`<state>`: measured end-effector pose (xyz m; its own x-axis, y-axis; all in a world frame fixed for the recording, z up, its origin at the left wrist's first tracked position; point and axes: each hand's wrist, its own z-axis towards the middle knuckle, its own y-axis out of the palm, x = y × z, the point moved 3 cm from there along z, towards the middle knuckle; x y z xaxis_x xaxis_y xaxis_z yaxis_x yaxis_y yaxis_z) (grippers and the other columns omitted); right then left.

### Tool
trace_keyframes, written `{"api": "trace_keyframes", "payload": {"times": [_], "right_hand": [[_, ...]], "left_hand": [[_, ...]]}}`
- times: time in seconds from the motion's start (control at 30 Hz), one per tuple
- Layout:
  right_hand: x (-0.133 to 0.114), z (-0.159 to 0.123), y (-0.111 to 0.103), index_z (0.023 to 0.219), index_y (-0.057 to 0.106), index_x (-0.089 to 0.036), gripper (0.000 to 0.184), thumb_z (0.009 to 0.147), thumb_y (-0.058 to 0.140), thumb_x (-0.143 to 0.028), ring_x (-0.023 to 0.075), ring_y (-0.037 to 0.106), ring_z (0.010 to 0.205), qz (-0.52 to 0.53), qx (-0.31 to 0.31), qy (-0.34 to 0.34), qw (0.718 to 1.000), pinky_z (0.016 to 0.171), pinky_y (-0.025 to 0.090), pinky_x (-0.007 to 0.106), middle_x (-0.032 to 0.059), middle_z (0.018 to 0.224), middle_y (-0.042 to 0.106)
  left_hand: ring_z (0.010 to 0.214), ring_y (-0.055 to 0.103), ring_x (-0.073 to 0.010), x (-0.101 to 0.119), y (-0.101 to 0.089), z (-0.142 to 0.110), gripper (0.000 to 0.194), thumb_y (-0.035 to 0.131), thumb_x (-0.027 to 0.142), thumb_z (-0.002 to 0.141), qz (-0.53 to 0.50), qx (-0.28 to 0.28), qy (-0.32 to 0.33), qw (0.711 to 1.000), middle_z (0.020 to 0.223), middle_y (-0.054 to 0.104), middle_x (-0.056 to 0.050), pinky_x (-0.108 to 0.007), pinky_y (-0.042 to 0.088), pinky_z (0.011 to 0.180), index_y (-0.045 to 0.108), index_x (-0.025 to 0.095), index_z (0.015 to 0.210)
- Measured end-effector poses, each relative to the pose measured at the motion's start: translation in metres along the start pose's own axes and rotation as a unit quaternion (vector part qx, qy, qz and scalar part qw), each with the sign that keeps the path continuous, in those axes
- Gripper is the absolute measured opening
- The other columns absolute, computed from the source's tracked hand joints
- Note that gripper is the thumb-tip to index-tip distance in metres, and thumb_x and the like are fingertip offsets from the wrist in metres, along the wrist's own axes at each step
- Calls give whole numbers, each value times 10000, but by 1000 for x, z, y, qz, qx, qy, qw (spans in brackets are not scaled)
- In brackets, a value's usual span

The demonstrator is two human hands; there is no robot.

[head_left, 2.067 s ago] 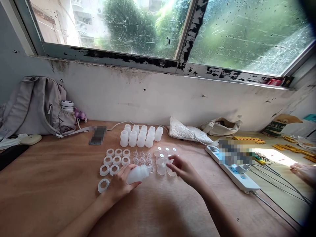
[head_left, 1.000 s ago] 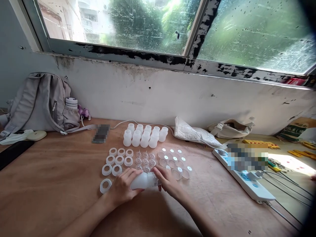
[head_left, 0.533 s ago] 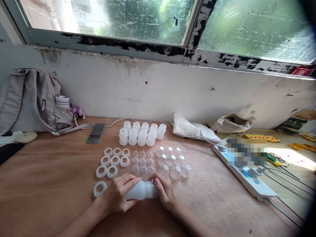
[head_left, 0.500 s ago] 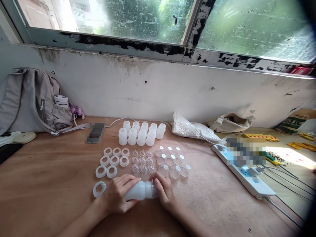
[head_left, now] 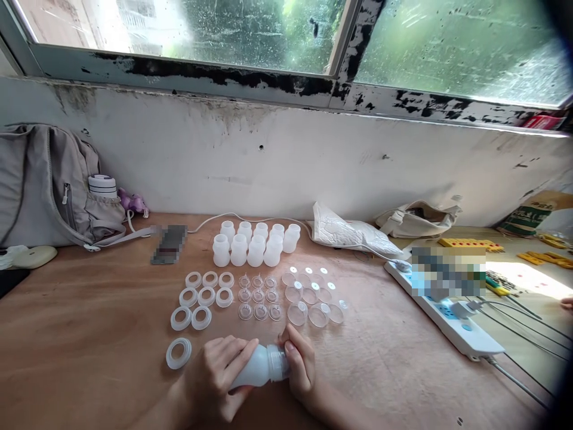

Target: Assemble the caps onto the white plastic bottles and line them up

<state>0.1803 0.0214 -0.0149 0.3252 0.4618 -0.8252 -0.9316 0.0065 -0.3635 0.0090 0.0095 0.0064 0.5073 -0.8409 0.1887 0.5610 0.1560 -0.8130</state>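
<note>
A small white plastic bottle [head_left: 257, 369] lies sideways low over the wooden table [head_left: 89, 322], and my left hand [head_left: 215, 379] is wrapped round its body. My right hand [head_left: 299, 367] is closed on the clear piece at the bottle's neck [head_left: 280, 362]. Just beyond my hands lie white rings [head_left: 199, 295], small clear nipples [head_left: 258, 296] and clear caps [head_left: 313, 295] in rows. One ring [head_left: 178, 353] lies apart, left of my left hand. Several upright white bottles [head_left: 253, 245] stand behind them.
A grey backpack [head_left: 40, 185] leans on the wall at the left. A white power strip [head_left: 447, 310] with cables lies at the right, beyond it yellow parts [head_left: 470, 243]. A white bag [head_left: 349, 234] and a beige pouch [head_left: 414, 220] sit by the wall. Another person's fingertips [head_left: 566, 303] show far right.
My right hand came from the clear caps to the bottle's neck and closed on it. Both hands with the bottle have drawn nearer to me.
</note>
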Motion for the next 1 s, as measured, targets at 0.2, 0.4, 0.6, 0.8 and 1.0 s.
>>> {"api": "trace_keyframes", "payload": {"times": [0.2,0.4,0.6,0.8,1.0], "right_hand": [[0,-3,2,666,432,-204,250,849,279,-276,144,476,525,-1,1,14,1000,504,362,278,12,593,499],[3,8,3,639,404,-202,257,860,304,-288,128,423,484,6,19,23,1000,466,320,269,0,547,451],[3,23,-2,627,464,-181,320,834,390,-413,108,388,503,132,9,127,983,446,305,228,-16,557,419],[7,21,9,833,504,-172,380,850,306,-495,80,365,418,365,-18,199,909,371,300,200,-17,605,449],[10,17,14,833,503,-168,321,844,383,-465,56,373,379,293,-58,216,930,388,259,193,-47,570,444]], "left_hand": [[725,594,-235,3,0,-1,549,501,178,678,-10,-9,-23,1000,904,622,-128,-357,517,581,397,95,1210],[751,595,-234,-5,9,0,564,518,186,669,-36,7,-54,998,915,614,-121,-358,520,617,392,121,1215],[832,595,-241,-10,15,7,561,536,242,708,-60,-22,-136,989,985,614,-99,-363,514,696,370,179,1241],[960,568,-237,-11,8,10,499,550,320,732,-167,20,-248,954,1086,582,-97,-340,486,804,406,184,1189],[1168,416,-282,-33,-10,4,437,379,372,818,-192,81,-430,878,1119,563,-118,-445,336,962,419,191,1215]]}}
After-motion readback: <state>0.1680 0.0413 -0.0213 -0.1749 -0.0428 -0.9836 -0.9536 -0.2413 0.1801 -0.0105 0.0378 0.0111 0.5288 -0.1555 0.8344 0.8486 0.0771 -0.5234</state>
